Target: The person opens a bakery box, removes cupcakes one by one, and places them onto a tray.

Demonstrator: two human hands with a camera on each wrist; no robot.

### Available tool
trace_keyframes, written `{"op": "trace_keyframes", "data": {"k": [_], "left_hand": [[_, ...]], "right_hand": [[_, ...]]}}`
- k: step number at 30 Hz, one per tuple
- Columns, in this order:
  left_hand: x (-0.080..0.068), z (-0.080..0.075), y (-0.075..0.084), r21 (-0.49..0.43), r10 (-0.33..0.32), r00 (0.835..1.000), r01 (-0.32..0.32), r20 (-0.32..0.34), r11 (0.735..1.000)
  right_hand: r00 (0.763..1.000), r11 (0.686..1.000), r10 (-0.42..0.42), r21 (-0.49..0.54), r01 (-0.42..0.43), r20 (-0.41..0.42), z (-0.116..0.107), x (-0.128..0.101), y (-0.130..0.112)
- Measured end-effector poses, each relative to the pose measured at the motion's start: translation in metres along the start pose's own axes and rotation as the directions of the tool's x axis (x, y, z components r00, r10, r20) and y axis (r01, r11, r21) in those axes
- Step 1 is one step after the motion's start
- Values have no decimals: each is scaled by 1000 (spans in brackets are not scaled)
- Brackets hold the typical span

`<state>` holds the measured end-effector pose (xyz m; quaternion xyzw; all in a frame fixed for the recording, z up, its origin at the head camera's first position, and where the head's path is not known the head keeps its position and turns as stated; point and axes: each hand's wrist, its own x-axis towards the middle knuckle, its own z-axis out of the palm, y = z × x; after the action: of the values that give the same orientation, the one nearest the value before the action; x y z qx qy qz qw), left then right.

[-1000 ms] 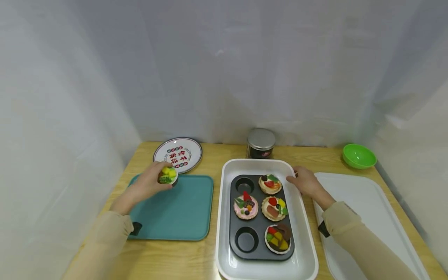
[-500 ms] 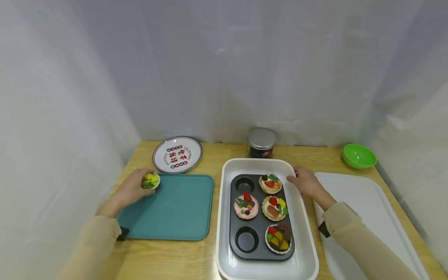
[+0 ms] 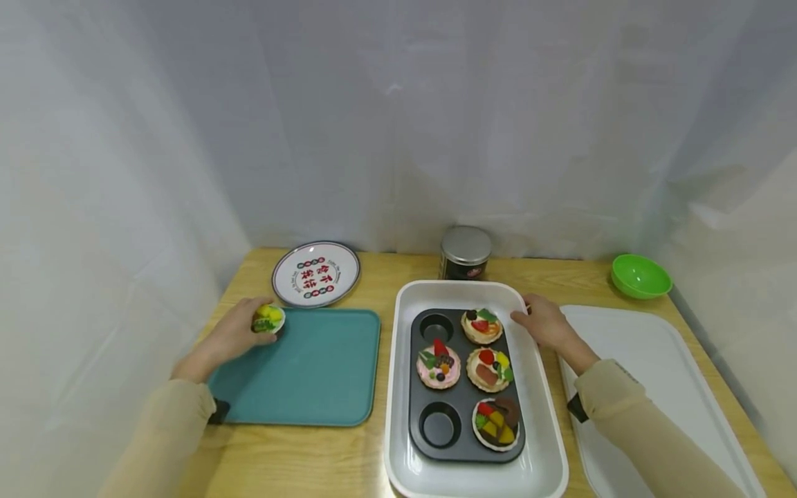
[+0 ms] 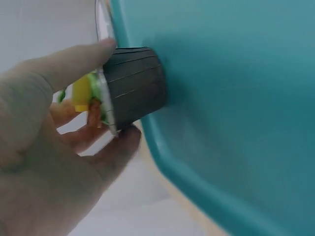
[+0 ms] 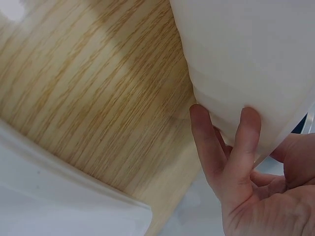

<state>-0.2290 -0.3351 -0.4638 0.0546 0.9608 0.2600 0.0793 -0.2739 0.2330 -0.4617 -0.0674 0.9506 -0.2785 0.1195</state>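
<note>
My left hand (image 3: 233, 334) grips a fruit-topped cupcake (image 3: 268, 319) in a dark liner (image 4: 135, 87), its base on the far left corner of the teal tray (image 3: 311, 373). The left wrist view shows thumb and fingers (image 4: 74, 59) round the cupcake's rim. My right hand (image 3: 544, 325) holds the right rim of the white baking dish (image 3: 540, 422), fingers (image 5: 209, 147) under its outer wall (image 5: 246, 64). Inside the dish sits a black muffin pan (image 3: 463, 443) with several decorated cupcakes (image 3: 438, 365) and two bare cups.
A printed round plate (image 3: 315, 274) lies behind the teal tray. A dark tin with a silver lid (image 3: 465, 252) stands behind the dish. A green bowl (image 3: 640, 276) sits at the far right, and a large white tray (image 3: 660, 373) lies to the right on the wooden table (image 3: 292, 456).
My left hand has carried the cupcake leftwards and down onto the teal tray's far left corner. The right hand has stayed on the dish rim.
</note>
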Motion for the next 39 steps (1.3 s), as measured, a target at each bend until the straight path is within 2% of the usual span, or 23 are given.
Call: {"op": "trace_keyframes", "data": {"k": [2,5,8,11,16,20,22,25,27,31,35,39], "left_hand": [[-1,-3,5,6,14,1000,-14,-20,1000],[-2,-10,23,9,59,996,-58,-63,998],[2,-14,55,-4,148,984,-149,-94,989],[8,-7,92,-57,241,966,-247,-95,967],[17,24,146,-176,359,933,-358,-30,917],[21,52,177,-228,418,906,-394,65,891],[22,64,190,-242,445,887,-409,123,880],[23,79,207,-256,487,848,-434,208,864],[23,86,217,-256,503,827,-445,249,858],[25,98,232,-222,509,803,-460,310,860],[24,109,238,-161,478,800,-451,364,878],[22,119,242,-95,420,816,-419,398,903]], "right_hand": [[1000,1000,-3,5,3,-2,0,0,0],[1000,1000,-4,12,5,-5,0,0,-1],[1000,1000,-5,14,5,-8,0,0,-1],[1000,1000,-11,12,11,-7,0,0,0],[1000,1000,-10,17,10,6,0,2,0],[1000,1000,-5,20,5,5,1,3,0],[1000,1000,-5,21,4,1,2,3,1],[1000,1000,-1,25,1,5,2,2,1],[1000,1000,4,28,-5,10,2,3,2],[1000,999,14,36,-14,17,2,2,2],[1000,999,14,33,-15,22,1,2,1],[1000,999,14,28,-15,24,0,2,2]]}}
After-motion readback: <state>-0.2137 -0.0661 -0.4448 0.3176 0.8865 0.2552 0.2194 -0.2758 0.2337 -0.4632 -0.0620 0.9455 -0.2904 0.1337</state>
